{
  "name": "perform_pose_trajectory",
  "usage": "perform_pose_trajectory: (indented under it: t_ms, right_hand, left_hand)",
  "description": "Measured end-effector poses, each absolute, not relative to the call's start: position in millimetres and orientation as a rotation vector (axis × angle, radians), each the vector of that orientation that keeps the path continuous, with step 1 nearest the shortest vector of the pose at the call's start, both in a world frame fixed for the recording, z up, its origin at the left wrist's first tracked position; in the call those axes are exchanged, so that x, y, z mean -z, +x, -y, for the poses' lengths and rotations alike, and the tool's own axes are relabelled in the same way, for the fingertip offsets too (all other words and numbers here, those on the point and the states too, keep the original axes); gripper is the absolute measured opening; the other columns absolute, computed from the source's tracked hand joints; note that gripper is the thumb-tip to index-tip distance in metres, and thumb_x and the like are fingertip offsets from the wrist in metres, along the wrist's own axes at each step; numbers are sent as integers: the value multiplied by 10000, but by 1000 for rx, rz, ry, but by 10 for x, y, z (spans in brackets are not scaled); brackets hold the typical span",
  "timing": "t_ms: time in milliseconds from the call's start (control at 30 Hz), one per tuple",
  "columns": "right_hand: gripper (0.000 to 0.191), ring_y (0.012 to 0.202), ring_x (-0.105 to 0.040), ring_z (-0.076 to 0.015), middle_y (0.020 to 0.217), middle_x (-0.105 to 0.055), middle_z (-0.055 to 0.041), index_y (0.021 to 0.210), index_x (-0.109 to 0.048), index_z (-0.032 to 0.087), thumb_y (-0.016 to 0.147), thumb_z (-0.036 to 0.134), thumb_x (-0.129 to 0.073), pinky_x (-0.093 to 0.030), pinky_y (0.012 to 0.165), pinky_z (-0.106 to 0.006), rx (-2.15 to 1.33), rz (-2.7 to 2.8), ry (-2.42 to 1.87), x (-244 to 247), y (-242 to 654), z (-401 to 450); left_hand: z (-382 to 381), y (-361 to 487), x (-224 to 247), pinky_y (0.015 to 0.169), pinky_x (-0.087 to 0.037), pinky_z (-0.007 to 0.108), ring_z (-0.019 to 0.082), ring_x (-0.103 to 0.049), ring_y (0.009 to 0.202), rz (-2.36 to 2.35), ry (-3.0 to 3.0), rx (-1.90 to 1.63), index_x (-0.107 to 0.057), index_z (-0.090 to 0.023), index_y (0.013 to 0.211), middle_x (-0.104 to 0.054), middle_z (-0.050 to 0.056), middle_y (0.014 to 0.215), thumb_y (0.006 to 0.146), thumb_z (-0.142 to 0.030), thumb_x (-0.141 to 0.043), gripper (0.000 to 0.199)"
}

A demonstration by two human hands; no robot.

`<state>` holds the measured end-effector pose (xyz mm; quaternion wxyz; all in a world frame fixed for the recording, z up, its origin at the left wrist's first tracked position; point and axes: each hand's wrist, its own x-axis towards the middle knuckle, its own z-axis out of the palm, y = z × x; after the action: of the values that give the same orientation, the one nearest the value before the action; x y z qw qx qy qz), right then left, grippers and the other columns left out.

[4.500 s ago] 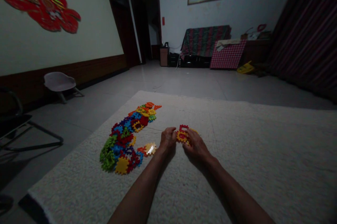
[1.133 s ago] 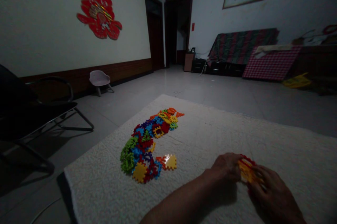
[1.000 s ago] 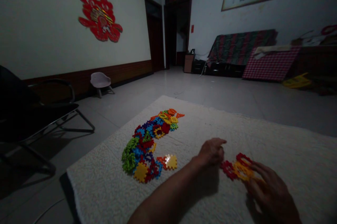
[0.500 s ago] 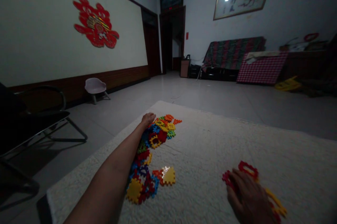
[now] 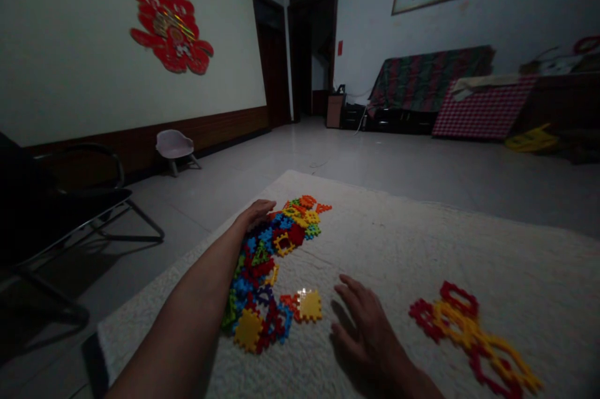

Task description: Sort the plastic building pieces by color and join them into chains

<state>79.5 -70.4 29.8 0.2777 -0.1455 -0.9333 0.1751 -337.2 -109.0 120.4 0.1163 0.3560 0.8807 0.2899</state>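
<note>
Colourful plastic interlocking pieces [image 5: 262, 271] lie in a long heap on the pale fleecy mat. My left hand [image 5: 257, 214] rests along the far left side of this heap, fingers stretched out and partly hidden; it looks open. With fingers apart and nothing in it, my right hand [image 5: 368, 327] hovers over or touches the mat, just right of a solid yellow square piece [image 5: 309, 306]. Farther right lies a joined set of red and yellow pieces [image 5: 462, 327], apart from my hand. A second yellow square [image 5: 248, 330] sits at the heap's near end.
The mat [image 5: 384, 236] covers the floor in front of me. A dark metal-framed chair [image 5: 70, 217] stands at left, with a small pale child's seat [image 5: 175, 146] beyond it. A cloth-draped piece of furniture [image 5: 431, 83] and a red checked panel [image 5: 482, 108] are at the back right.
My right hand has let go of the red and yellow set and moved left toward the heap. My left hand's fingers have stretched out. The view has shifted slightly.
</note>
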Motion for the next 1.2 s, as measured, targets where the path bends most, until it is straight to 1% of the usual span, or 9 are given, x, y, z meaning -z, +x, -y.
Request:
perform_pose_trajectory:
  t_ms: [200,300,433,533,633,733,967,1067,1200]
  right_hand:
    - [934,1480,-128,-428,1628,-175,-151,1510,-336,226,695,489,-708,-143,1132,-689,-909,2832,-303,-617,47,1271]
    - [1043,1479,-86,-445,1635,-160,-127,1514,-321,250,608,513,-767,-80,1131,-700,-946,2882,-299,-712,-115,1418]
    - [950,1456,-189,-402,1606,-250,-116,1493,-346,260,642,419,-737,-107,1145,-643,-864,2805,-278,-681,-166,1479]
    - [882,1381,-323,-363,1545,-351,-139,1471,-371,228,670,380,-708,-207,1131,-571,-808,2706,-231,-640,-149,1467]
    - [770,1232,-457,-315,1390,-509,-146,1396,-447,185,677,323,-686,-330,1058,-490,-783,2611,-204,-607,-137,1450]
    - [678,1100,-519,-279,1207,-609,-131,1353,-465,155,707,262,-640,-395,976,-443,-760,2523,-225,-550,-136,1435]
    - [768,1015,-581,-258,1173,-639,-120,1450,-344,181,721,192,-585,-450,902,-415,-751,2394,-284,-392,-127,1326]
    - [783,1037,-591,-266,1210,-635,-130,1454,-338,180,711,182,-585,-465,914,-426,-762,2378,-308,-370,-81,1247]
    - [781,1066,-596,-282,1248,-623,-159,1455,-334,156,717,190,-586,-486,929,-452,-723,2359,-331,-330,15,1128]
  left_hand:
    - [1734,-3474,-1046,831,-524,350,280,-670,961,-2351,1012,-1108,-736,-160,905,-758,103,985,713,-676,-573,575]
    - [1850,-3422,-802,889,-515,399,299,-666,1001,-2164,1002,-1335,-747,-160,947,-755,107,1031,703,-712,-571,629]
    - [1756,-3346,-601,1046,-435,422,298,-615,1146,-1977,1117,-1472,-757,-181,1033,-730,76,1158,711,-681,-608,613]
    - [1643,-3274,-571,1092,-398,430,291,-590,1197,-1881,1151,-1529,-734,-179,1119,-700,70,1232,752,-664,-588,625]
    - [1587,-3202,-578,1103,-388,435,290,-586,1204,-1836,1148,-1577,-728,-168,1129,-695,82,1241,767,-644,-589,614]
    - [1583,-3137,-584,1096,-397,438,293,-594,1194,-1804,1109,-1626,-734,-170,1112,-705,85,1221,757,-627,-612,592]
    - [1566,-2884,-597,1032,-458,458,307,-647,1106,-1619,892,-1773,-736,-156,1084,-732,104,1150,676,-576,-724,585]
    - [1502,-2753,-598,1057,-440,470,318,-639,1127,-1598,850,-1831,-751,-153,1021,-742,100,1122,637,-548,-761,551]
    - [1382,-2630,-582,1107,-395,481,325,-602,1203,-1512,837,-1867,-750,-160,1028,-722,96,1181,658,-517,-752,514]
